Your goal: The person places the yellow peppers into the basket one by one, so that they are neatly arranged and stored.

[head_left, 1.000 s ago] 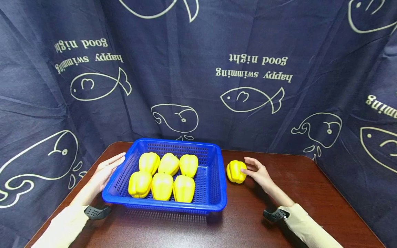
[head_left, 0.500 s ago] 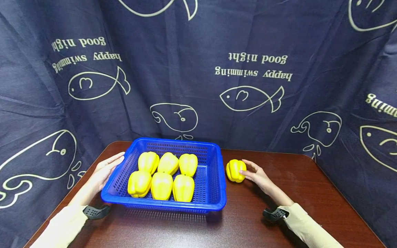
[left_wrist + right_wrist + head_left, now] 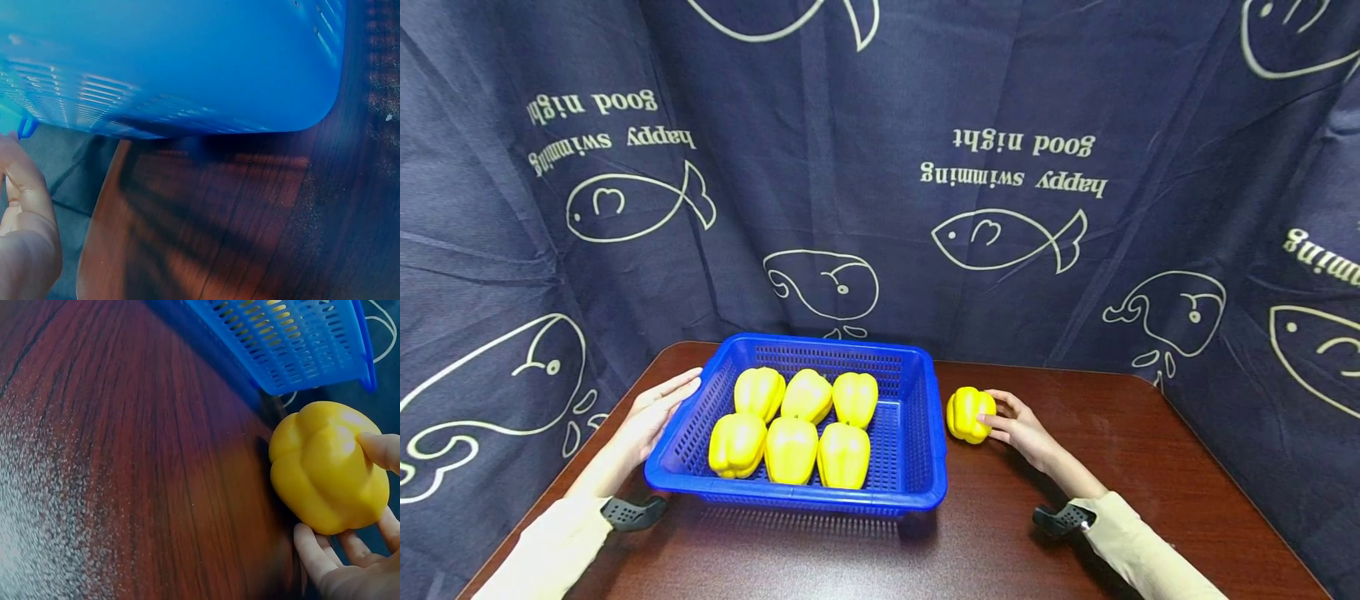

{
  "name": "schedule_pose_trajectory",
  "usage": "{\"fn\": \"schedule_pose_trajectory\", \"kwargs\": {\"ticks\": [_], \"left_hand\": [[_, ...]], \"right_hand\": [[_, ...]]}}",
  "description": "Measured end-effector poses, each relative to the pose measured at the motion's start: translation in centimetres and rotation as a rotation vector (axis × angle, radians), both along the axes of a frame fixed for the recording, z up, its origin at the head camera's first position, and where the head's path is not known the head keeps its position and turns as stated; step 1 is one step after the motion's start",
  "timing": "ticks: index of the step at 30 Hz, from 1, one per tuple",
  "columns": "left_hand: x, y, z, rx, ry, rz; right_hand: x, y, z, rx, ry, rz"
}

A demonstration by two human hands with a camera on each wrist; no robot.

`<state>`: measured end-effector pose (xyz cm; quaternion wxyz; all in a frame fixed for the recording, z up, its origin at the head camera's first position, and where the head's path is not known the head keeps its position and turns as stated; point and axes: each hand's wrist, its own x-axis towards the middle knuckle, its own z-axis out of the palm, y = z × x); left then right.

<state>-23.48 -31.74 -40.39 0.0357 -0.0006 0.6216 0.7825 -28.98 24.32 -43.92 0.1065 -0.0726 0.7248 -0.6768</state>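
Observation:
A yellow bell pepper (image 3: 967, 408) sits on the table just right of the blue basket (image 3: 797, 497). My right hand (image 3: 1022, 432) holds it from its right side. In the right wrist view, the thumb (image 3: 382, 450) presses one side of this pepper (image 3: 322, 478) while the fingertips touch its lower side. My left hand (image 3: 655, 417) lies along the basket's left wall, its straight fingers at the rim. In the left wrist view, only part of that hand (image 3: 28, 250) shows at the left edge, below the basket wall (image 3: 219, 69).
Several more yellow bell peppers (image 3: 792, 450) stand in two rows inside the basket, toward its left. The dark brown table (image 3: 1000, 542) is backed by a navy curtain (image 3: 895, 167) with fish drawings, hanging close behind its far edge.
My right fingers have drawn in closer around the pepper, coming down slightly along its right side. The left hand and the basket stay in place.

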Motion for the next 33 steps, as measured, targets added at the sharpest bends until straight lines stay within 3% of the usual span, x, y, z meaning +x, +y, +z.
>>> {"fn": "schedule_pose_trajectory", "kwargs": {"ticks": [8,17,28,33], "left_hand": [[0.1,-0.1,-0.2,-0.021,0.007,-0.006],[-0.2,-0.3,-0.3,-0.011,0.011,-0.016],[-0.3,-0.2,0.0,-0.007,0.001,-0.026],[-0.2,-0.2,0.0,0.003,-0.001,-0.028]], "right_hand": [[0.1,-0.2,-0.1,0.060,0.002,-0.014],[0.0,-0.5,0.0,0.054,-0.022,-0.065],[0.0,-0.5,1.2,-0.055,-0.129,-0.083],[0.0,-0.5,2.1,-0.077,-0.134,-0.087]]}}
